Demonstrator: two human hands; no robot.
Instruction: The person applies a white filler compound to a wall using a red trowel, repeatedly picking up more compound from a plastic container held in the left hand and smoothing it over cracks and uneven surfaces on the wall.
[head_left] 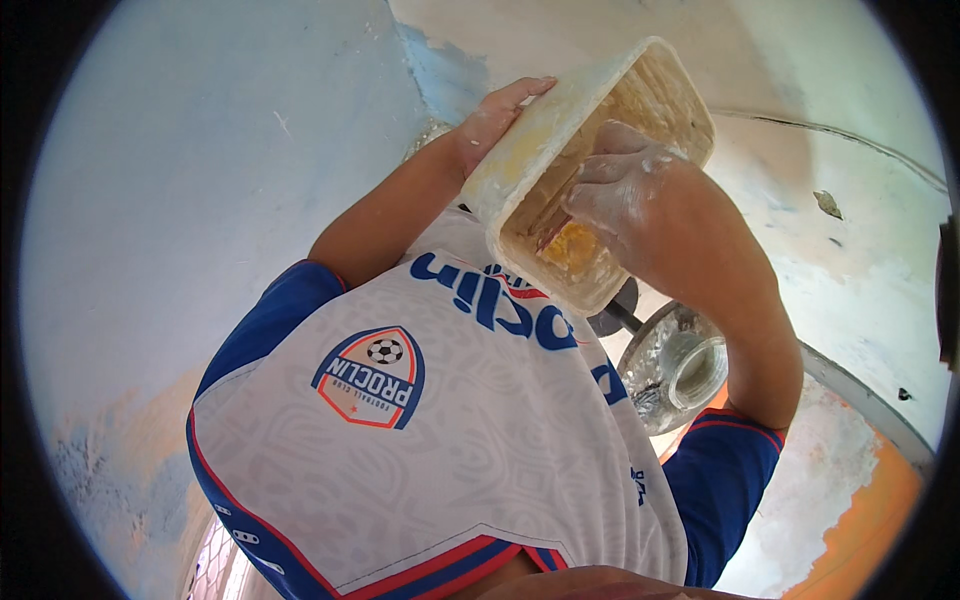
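A rectangular off-white plastic tub [560, 140], smeared with pale paste, is tilted in front of my chest with its mouth facing right. My left hand [500, 120] grips its outer left side; the underside of that grip is hidden. My right hand [630, 190], coated in whitish paste, reaches into the tub with its fingers curled. Whatever those fingers hold is mostly hidden. Just below them, against the tub's inner wall, shows a yellow-orange patch [572, 248] with a reddish edge; I cannot tell what it is.
Below the right forearm is a round, paste-spattered surface [645, 385] bearing an open whitish container [700, 372]. A pale blue wall [200, 180] rises on the left. To the right, a patchy wall [800, 210] has a thin cable or crack and a chipped hole.
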